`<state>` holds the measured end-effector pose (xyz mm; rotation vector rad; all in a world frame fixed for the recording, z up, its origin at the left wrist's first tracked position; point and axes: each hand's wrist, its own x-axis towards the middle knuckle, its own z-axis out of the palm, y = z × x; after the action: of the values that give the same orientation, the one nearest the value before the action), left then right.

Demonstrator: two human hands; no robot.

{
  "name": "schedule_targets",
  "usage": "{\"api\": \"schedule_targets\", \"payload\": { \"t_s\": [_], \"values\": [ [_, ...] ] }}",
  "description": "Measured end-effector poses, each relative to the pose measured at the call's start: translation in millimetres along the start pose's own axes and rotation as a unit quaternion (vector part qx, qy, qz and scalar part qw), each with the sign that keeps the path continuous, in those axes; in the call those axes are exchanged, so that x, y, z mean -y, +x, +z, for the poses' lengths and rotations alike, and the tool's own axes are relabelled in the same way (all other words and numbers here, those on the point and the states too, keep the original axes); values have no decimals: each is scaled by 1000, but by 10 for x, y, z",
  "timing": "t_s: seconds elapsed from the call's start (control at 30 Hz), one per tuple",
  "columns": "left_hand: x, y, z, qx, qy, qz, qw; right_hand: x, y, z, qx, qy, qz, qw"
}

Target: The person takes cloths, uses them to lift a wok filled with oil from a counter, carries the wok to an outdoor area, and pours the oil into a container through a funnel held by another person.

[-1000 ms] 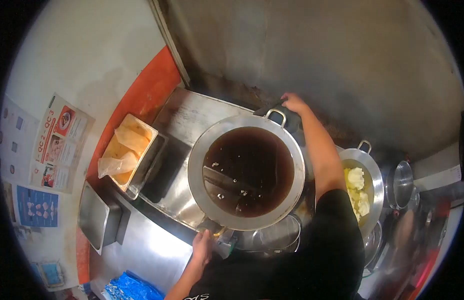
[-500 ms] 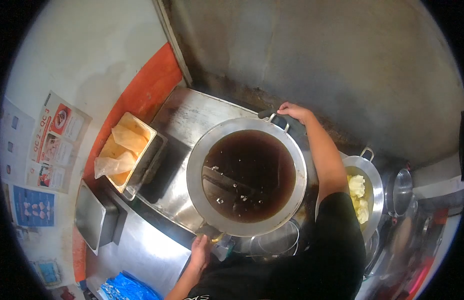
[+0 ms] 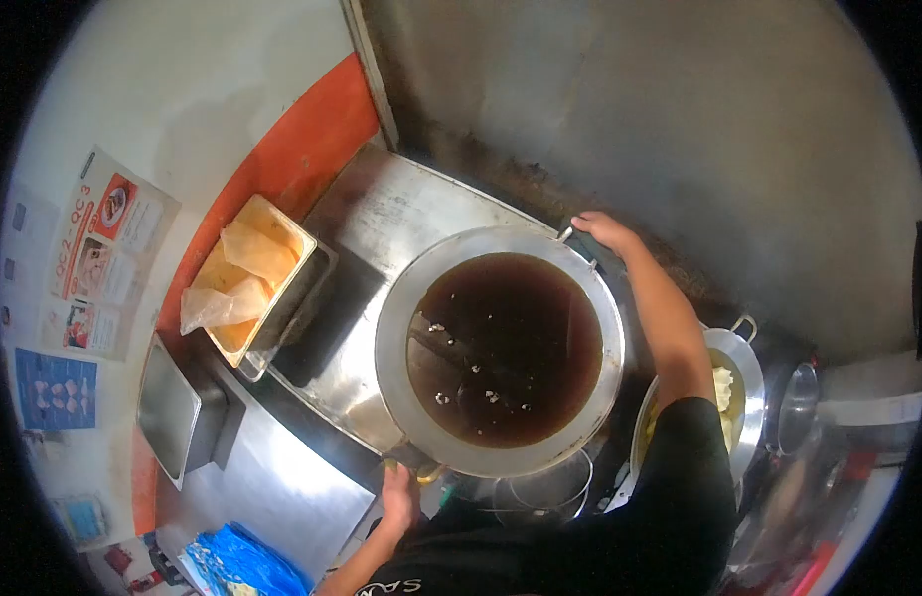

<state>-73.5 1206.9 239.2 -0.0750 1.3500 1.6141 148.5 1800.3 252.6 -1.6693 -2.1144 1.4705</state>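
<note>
1. Head view, centre: a big steel wok point(image 3: 401, 328) sits mid-frame over the steel counter point(image 3: 382, 214), filled with dark brown oil point(image 3: 506, 348) with a few pale crumbs floating on it.
2. Right hand point(image 3: 605, 230) at about 1 o'clock on the wok's rim, fingers curled round the far handle, which it mostly hides; a dark cloth seems to lie under the palm, hard to tell.
3. Left hand point(image 3: 399, 494) at about 7 o'clock on the rim, closed on the near handle; a bit of yellow shows just beside the fingers.
4. Key relation: the two handles lie on one line running 7 to 1 o'clock through the wok's middle, one hand at each end. The left hand is close to the body, the right arm stretched well out across the rim.
5. Surroundings: a tray point(image 3: 272, 248) with plastic bags at 9 o'clock, well apart from the wok; a second pan point(image 3: 744, 397) with pale lumps at 4 o'clock, partly behind the right arm; an empty steel bowl point(image 3: 545, 487) just below the wok's near edge; posters point(image 3: 88, 258) on the wall at far left.
</note>
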Motion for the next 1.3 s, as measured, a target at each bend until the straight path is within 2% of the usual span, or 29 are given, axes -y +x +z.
{"api": "schedule_targets", "payload": {
  "t_s": [0.13, 0.2, 0.27, 0.37, 0.43, 0.67, 0.73, 0.83, 0.93, 1.1, 1.3],
  "values": [
    [-96, 55, 135, -14, 16, 20, 1000, -74, 42, 41, -29, -3, -10, 1000],
    [-86, 174, 163, -70, 73, 91, 991, -21, -49, 15, -15, 0, -6, 1000],
    [-157, 228, 144, -101, 80, 91, 988, -13, -131, 28, 0, 3, 3, 1000],
    [-287, 295, 244, -144, 88, 109, 980, -38, -229, 83, -33, 26, 3, 999],
    [-350, 337, 362, -168, 45, 143, 974, 44, -348, 89, -62, 10, 0, 998],
    [-639, 461, 149, -184, 97, 157, 965, 19, -430, 202, -98, 29, -9, 995],
    [-767, 459, 36, -178, 112, 167, 963, 208, -608, 228, -113, 69, -16, 991],
    [-1044, 341, 64, -185, 107, 190, 958, 399, -813, 295, -140, 50, -28, 988],
    [-1301, 262, -227, -141, 34, 169, 975, 653, -1146, 391, -119, 108, -22, 987],
    [-1855, -155, -577, -84, 36, 160, 983, 734, -1523, 546, -130, 131, -40, 982],
    [-2352, -933, -1485, -27, 68, 156, 985, 1432, -2695, 1007, -126, 136, -40, 982]
  ]
}}
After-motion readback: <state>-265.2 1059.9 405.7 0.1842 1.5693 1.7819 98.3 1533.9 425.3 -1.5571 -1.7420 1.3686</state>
